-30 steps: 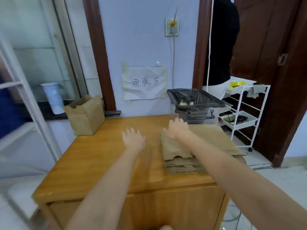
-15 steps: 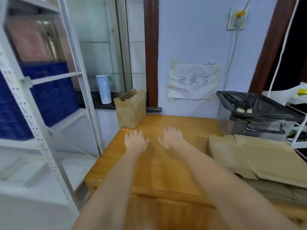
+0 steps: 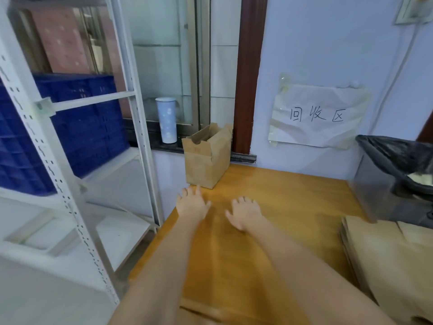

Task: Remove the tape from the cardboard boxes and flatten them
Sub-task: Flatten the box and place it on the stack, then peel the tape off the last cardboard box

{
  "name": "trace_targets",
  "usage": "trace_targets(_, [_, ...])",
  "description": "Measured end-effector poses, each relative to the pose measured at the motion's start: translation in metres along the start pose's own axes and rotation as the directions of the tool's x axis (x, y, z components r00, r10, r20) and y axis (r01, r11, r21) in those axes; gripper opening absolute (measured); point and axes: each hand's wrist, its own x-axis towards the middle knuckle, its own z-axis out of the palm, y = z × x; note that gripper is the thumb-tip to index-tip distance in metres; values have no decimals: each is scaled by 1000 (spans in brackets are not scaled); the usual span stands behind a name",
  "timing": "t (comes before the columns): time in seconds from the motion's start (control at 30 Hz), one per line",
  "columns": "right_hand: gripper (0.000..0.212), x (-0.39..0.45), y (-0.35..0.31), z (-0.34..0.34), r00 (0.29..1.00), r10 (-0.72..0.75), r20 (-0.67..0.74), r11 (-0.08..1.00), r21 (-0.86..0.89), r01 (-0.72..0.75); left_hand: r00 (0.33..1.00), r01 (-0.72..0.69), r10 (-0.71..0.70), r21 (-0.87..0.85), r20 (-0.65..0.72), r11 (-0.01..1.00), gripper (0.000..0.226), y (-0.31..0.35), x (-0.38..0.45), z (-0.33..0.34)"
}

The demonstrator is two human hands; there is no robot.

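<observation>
Here I see both arms stretched over the yellow wooden tabletop (image 3: 293,202). My left hand (image 3: 192,204) and right hand (image 3: 246,213) hover with fingers spread and relaxed, gripping nothing. The upright brown cardboard box (image 3: 207,158) stands at the far left corner of the table, just beyond the left hand's fingertips; its top flaps are up, and I cannot tell what is inside. A stack of flattened brown cardboard (image 3: 393,259) lies at the near right. Far right, a grey bin lined with a black plastic bag (image 3: 396,165) holds some pale scraps. A pale blue tumbler (image 3: 166,120) stands on the dark sill behind the box.
</observation>
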Motion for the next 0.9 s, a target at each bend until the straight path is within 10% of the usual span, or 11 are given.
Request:
trace_targets(0.43, [59, 78, -4, -8, 999, 5, -34, 1000, 30, -4, 957, 165, -257, -472, -138, 866, 130, -3, 85, 7])
trace_targets(0.9, [56, 94, 11, -7, 995, -12, -95, 997, 75, 19, 904, 133, -352, -625, -241, 769, 131, 19, 108, 13])
